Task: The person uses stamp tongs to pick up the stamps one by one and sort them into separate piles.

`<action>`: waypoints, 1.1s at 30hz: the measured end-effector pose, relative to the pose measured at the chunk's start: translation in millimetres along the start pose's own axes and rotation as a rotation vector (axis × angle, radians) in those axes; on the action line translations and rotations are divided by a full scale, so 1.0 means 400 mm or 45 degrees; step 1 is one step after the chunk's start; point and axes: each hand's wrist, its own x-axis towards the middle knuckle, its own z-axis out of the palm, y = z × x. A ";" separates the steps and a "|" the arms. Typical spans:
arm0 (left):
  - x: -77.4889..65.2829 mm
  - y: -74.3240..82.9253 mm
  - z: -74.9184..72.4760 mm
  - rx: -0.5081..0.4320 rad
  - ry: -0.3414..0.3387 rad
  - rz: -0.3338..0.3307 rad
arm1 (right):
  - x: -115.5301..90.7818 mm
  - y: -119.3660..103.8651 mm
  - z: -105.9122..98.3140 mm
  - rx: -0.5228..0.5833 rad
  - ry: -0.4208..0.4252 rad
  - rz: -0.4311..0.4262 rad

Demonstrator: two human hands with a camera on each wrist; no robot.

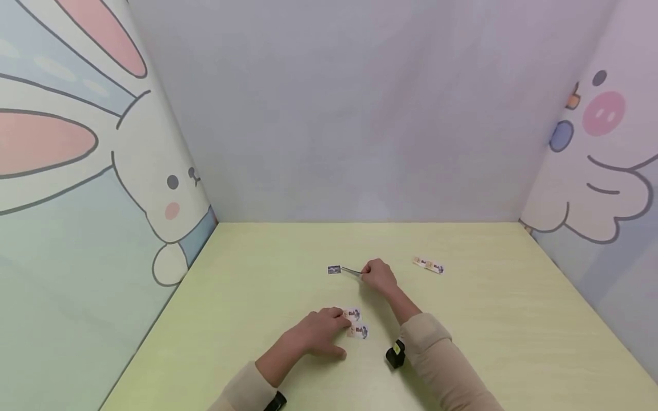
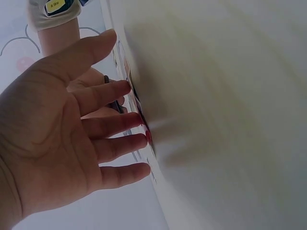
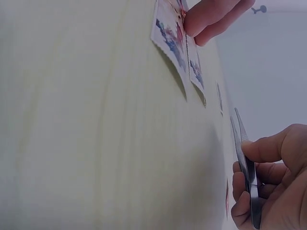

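Tweezers (image 1: 352, 270) are held between the thumb and fingers of my right hand (image 1: 379, 276), their tips pointing left. Right at those tips lies a small dark stamp (image 1: 334, 269), flat on the table. The right wrist view shows the metal tweezers (image 3: 250, 175) with a narrow gap between the tips. My left hand (image 1: 320, 333) reaches in from the left with fingers extended, fingertips resting on two pale printed stamps (image 1: 360, 331) that lie one before the other. Those fingertips hide the stamps' left parts. In the right wrist view, the stamps' perforated edges (image 3: 184, 79) curl slightly upward.
A strip of similar pale stamps (image 1: 428, 265) lies farther back on the right. The yellowish table (image 1: 247, 285) meets a plain grey back wall (image 1: 334, 142). Side panels with a cartoon rabbit (image 1: 159, 171) and a pig-nosed figure (image 1: 596, 171) bound it left and right.
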 end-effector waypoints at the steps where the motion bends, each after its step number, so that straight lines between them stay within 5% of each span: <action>1: 0.000 0.001 0.001 -0.001 0.000 -0.003 | -0.004 0.001 -0.002 0.002 0.008 -0.002; 19: 0.003 0.007 -0.007 0.040 0.010 0.001 | -0.058 0.029 -0.043 0.051 0.024 -0.140; 33: 0.004 0.011 -0.004 0.027 0.036 -0.001 | -0.103 0.034 -0.057 0.125 -0.002 -0.127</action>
